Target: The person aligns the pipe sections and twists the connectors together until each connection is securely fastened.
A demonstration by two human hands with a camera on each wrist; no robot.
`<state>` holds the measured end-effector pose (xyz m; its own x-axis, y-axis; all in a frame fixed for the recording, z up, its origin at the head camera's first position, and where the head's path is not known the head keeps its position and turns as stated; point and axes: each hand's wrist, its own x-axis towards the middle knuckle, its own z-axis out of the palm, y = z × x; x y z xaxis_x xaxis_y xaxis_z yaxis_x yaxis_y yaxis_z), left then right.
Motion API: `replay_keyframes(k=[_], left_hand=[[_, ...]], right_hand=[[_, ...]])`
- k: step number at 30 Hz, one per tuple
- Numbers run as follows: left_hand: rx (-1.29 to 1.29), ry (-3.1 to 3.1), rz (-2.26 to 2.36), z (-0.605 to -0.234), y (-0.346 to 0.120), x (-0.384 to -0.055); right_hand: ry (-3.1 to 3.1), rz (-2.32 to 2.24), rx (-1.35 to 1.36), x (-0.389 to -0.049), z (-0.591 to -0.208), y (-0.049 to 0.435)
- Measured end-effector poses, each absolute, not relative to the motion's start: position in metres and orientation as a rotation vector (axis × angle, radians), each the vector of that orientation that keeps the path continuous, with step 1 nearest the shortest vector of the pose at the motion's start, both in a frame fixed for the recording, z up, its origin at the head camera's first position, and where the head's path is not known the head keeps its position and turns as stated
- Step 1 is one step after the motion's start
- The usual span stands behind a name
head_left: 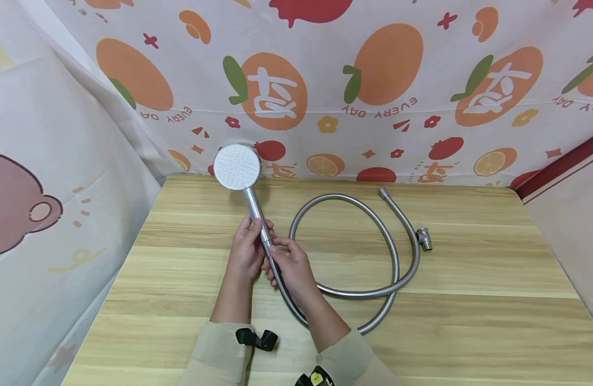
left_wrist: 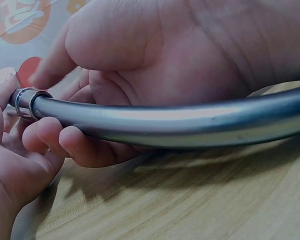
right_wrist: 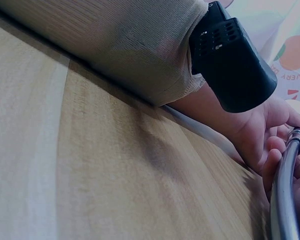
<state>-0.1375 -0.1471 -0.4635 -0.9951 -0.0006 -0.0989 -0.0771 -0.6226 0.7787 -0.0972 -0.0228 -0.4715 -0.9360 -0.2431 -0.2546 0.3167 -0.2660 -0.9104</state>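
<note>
Left grip point(head_left: 246, 250) around shower handle point(head_left: 253, 205)

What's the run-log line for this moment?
left hand: grips showerhead | right hand: holds hose end at showerhead | hose: looped on table | metal fitting: beside hose

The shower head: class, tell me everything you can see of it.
The shower head has a round, white, dotted face, a shiny rim and a straight, silvery, metal-looking handle. It slants over the wooden table, face turned towards the head camera. The left hand grips the handle. Its lower end meets the grey hose, held by the right hand.
</note>
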Motion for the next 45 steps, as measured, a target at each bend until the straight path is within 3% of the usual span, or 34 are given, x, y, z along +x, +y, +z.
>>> replay_keyframes(k=[45], left_hand=[[-0.107,1.385,2.766,-0.4645,-0.1479,-0.1380]], right_hand=[[1.683,-2.212,0.054,-0.0966,-0.4691,-0.0221]])
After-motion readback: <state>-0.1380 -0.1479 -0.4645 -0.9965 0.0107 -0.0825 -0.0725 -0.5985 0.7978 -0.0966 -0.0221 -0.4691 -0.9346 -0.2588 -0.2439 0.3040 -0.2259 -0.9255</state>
